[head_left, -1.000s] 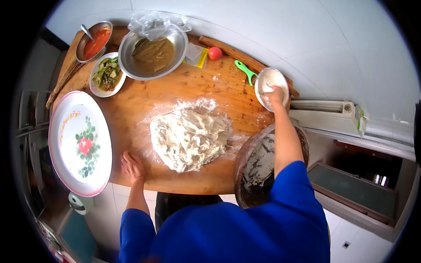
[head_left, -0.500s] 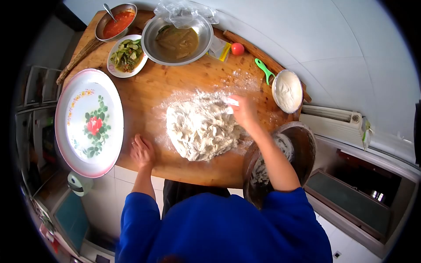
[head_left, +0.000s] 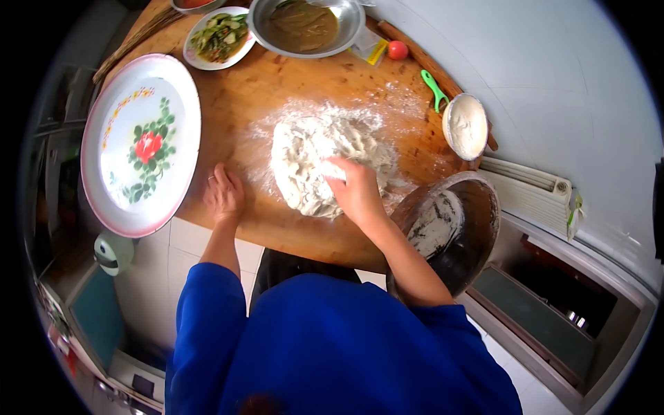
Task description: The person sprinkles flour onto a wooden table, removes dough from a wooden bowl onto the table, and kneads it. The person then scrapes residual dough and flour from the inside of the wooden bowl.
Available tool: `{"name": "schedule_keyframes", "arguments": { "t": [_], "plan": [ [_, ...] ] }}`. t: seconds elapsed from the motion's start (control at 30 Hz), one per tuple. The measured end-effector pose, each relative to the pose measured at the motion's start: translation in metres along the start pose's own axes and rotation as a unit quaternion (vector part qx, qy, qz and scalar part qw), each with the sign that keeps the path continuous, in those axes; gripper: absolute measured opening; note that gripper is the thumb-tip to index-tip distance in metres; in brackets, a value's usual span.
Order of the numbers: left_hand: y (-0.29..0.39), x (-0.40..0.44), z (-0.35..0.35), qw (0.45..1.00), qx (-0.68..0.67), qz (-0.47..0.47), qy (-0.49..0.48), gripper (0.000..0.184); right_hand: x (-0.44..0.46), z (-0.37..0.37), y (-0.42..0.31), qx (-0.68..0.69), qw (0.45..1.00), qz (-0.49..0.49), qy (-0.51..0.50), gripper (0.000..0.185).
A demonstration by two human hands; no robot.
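Observation:
A large, lumpy mass of dough (head_left: 311,149), dusted with white flour, lies on the wooden table (head_left: 242,90). My right hand (head_left: 356,190) is over the dough's near right part, its fingers curled together and whitened at the tips; whether anything is inside them is hidden. My left hand (head_left: 225,196) rests on the table near its front edge, left of the dough and apart from it, with fingers loosely stretched out. Loose flour (head_left: 398,104) is scattered around the dough.
A large enamel tray (head_left: 183,166) with a rose pattern stands at left. Along the back are a plate of vegetables (head_left: 220,34) and a metal basin (head_left: 353,34). To the right are a tomato (head_left: 398,50), green peeler (head_left: 434,90), bowl of flour (head_left: 465,128) and dark basin (head_left: 477,242).
My right hand has moved left and nearer to me, from the dough's far right edge to over it. The left hand stays on the table. The whole view has tilted slightly.

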State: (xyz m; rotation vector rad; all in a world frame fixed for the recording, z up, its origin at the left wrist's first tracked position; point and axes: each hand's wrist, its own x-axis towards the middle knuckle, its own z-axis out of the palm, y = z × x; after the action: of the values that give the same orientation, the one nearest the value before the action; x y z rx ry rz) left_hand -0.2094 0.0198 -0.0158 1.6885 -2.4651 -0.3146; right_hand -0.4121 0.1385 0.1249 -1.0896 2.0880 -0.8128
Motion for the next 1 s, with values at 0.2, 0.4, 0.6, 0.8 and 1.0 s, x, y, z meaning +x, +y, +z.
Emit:
{"name": "schedule_keyframes", "arguments": {
  "t": [0.2,0.4,0.6,0.8,1.0],
  "plan": [
    [-0.002,0.000,0.002,0.999,-0.007,0.024,0.041,0.019,-0.018,0.031,0.020,0.049,0.998,-0.026,0.038,0.022],
    [-0.002,0.001,0.002,0.998,-0.010,0.038,0.056,0.021,-0.084,0.026,0.058,0.169,0.938,0.209,0.219,0.032],
    [-0.003,-0.001,0.004,0.997,-0.008,0.045,0.054,0.023,-0.075,0.074,0.097,0.462,0.653,0.320,0.508,0.034],
    [-0.003,-0.002,0.007,0.999,-0.001,0.034,0.037,0.027,-0.016,0.036,0.108,0.519,0.627,0.437,0.382,0.065],
    [0.002,-0.002,0.004,0.999,0.027,0.022,0.023,0.024,-0.016,0.009,0.023,0.268,0.894,0.298,0.200,0.037]
  ]
}}
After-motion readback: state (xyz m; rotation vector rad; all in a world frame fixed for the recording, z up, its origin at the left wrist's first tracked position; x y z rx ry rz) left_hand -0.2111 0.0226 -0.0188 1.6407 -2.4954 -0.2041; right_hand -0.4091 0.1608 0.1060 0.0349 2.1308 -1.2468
